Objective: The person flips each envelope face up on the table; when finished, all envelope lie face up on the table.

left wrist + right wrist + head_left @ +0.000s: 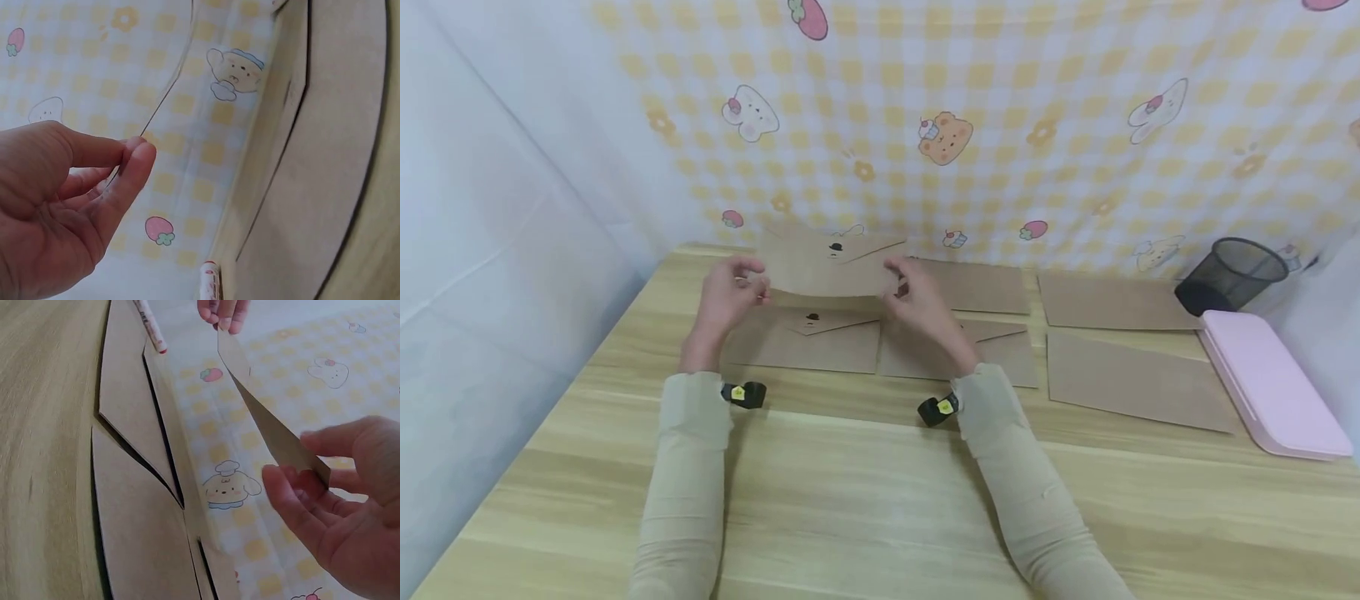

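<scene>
A brown paper envelope [820,271] with a small hat drawing on its pointed flap is raised above the table, held between my two hands. My left hand [722,304] pinches its left edge between thumb and fingers, seen close in the left wrist view as a thin line of paper [156,112]. At the opposite end, the right hand [925,312] grips the right edge, thumb on one side and fingers on the other. Below it lies another flapped envelope [820,346] with the same drawing. Beside that one rests a further envelope [1000,358], partly covered by my right wrist.
Behind lies a brown envelope [985,287]. Two plain brown ones, a back one [1112,304] and a front one [1135,379], lie farther right, next to a pink case [1277,379] and a black mesh cup [1232,275]. A white and red marker [150,325] lies behind the envelopes.
</scene>
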Action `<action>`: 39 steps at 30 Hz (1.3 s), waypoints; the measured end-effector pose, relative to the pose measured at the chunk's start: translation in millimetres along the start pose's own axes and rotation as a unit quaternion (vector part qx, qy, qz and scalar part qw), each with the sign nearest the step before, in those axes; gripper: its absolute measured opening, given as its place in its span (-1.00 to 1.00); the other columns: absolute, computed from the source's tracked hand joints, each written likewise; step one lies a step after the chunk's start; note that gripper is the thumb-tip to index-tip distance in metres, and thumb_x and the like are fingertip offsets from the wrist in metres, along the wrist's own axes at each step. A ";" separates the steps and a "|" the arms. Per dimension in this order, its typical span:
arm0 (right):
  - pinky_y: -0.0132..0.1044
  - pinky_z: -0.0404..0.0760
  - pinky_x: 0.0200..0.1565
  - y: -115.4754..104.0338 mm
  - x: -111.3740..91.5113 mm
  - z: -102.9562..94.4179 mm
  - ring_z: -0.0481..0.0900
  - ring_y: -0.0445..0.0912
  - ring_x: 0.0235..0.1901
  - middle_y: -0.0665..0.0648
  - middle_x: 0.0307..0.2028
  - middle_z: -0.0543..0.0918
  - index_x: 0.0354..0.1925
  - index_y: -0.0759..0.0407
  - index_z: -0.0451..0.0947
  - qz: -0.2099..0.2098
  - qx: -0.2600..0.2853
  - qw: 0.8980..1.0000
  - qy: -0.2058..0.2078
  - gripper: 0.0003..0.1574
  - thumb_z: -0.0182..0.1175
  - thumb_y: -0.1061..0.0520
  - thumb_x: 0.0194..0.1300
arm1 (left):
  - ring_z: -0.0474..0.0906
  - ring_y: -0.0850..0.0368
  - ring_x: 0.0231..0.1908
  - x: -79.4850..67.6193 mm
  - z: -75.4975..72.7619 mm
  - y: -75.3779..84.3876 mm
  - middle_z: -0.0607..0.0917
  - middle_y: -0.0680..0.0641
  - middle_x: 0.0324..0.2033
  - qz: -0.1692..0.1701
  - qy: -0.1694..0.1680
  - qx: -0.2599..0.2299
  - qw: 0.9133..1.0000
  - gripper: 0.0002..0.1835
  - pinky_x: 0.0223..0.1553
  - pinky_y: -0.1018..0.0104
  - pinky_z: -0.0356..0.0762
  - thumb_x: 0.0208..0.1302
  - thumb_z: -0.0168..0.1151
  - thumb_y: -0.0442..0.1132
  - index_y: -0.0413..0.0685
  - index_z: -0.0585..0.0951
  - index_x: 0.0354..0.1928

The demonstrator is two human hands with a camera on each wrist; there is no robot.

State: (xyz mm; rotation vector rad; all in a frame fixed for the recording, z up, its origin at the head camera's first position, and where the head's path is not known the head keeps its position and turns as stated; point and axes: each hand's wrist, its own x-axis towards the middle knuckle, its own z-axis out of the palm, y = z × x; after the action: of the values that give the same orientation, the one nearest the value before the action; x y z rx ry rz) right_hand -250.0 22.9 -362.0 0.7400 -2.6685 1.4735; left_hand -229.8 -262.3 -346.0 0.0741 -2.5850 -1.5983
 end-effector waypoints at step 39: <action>-0.36 0.38 -0.61 9.1 39.4 32.8 0.36 -0.12 -0.64 0.10 -0.61 0.45 -0.51 0.24 0.45 0.115 -0.176 0.978 -0.011 -0.72 -0.04 0.24 0.35 | 0.33 -0.26 0.02 25.3 17.6 -35.3 0.47 -0.44 -0.10 0.034 -0.002 0.256 0.966 -0.71 0.07 -0.06 0.29 0.23 0.03 -0.40 -0.52 0.51 -0.10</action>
State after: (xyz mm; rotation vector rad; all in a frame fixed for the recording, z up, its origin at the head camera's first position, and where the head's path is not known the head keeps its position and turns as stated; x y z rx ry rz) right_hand -281.5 -15.0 -378.7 0.4378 -2.9951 0.9780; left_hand -257.3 -264.7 -383.9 0.0198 -2.8953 -0.8727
